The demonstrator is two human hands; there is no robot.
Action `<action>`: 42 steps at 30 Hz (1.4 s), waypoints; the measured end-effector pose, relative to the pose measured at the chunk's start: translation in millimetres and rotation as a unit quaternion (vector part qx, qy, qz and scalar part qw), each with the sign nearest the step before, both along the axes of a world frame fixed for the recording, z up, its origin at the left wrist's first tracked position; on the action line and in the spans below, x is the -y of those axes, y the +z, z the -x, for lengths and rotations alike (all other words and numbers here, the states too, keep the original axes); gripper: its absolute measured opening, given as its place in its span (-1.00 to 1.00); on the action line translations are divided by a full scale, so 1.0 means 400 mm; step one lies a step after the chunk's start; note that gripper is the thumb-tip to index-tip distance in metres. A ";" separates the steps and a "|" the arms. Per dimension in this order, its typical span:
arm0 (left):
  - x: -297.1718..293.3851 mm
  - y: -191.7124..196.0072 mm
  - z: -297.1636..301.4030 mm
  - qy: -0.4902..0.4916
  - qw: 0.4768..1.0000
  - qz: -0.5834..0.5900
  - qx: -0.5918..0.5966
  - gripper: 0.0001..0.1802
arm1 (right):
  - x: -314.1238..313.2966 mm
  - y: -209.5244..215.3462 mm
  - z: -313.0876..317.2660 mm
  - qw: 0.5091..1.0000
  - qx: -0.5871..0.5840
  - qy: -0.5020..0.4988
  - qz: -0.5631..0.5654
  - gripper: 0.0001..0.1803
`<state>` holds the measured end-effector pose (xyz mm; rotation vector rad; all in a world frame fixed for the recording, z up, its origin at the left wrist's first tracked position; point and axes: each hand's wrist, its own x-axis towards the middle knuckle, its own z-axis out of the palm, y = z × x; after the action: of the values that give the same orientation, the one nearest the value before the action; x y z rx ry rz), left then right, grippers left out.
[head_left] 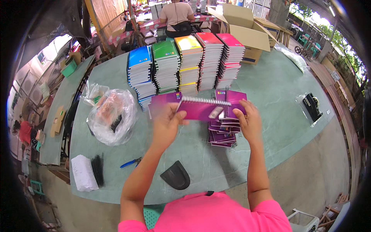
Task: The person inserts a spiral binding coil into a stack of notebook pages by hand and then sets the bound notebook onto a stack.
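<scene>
My left hand (169, 120) is closed on a purple spiral notebook (197, 111), raised over the table with its wire spine along the top. Motion blurs this hand slightly. Near the notebook's right end, my right hand (250, 119) is open, its thumb and fingers apart. Below and behind it stands an uneven pile of purple spiral notebooks (224, 137), partly covered by the held one. Another purple notebook (160, 101) shows behind my left hand. Beyond are tall stacks of spiral notebooks with blue (140, 58), green (165, 51), yellow (189, 42) and red-pink (230, 40) covers.
On the green table (270, 112) lie a clear plastic bag (112, 118), blue-handled pliers (130, 162), a dark rounded pad (176, 176), white sheets (83, 174) and black binding combs (98, 170). An open carton (249, 42) stands behind; a person (177, 17) sits farther back.
</scene>
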<state>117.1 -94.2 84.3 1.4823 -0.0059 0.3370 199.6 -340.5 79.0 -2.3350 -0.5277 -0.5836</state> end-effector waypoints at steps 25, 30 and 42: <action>-0.285 -0.271 -0.095 0.182 0.624 -0.760 -0.003 -0.65 | -0.047 0.039 0.113 0.962 0.106 0.148 -0.204 -0.85; -0.211 -0.205 -0.029 0.168 0.633 -0.755 0.034 -0.81 | -0.232 -0.034 0.153 0.953 0.099 0.282 -0.059 -0.80; -0.402 -0.342 0.427 0.264 0.835 -0.421 -0.237 -0.69 | -0.336 -0.299 0.207 0.928 -0.068 0.338 0.145 -0.94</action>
<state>-53.5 66.4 -52.6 2.4180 0.7578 0.4242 116.8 -206.3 -40.5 -2.2240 -1.3457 -0.0121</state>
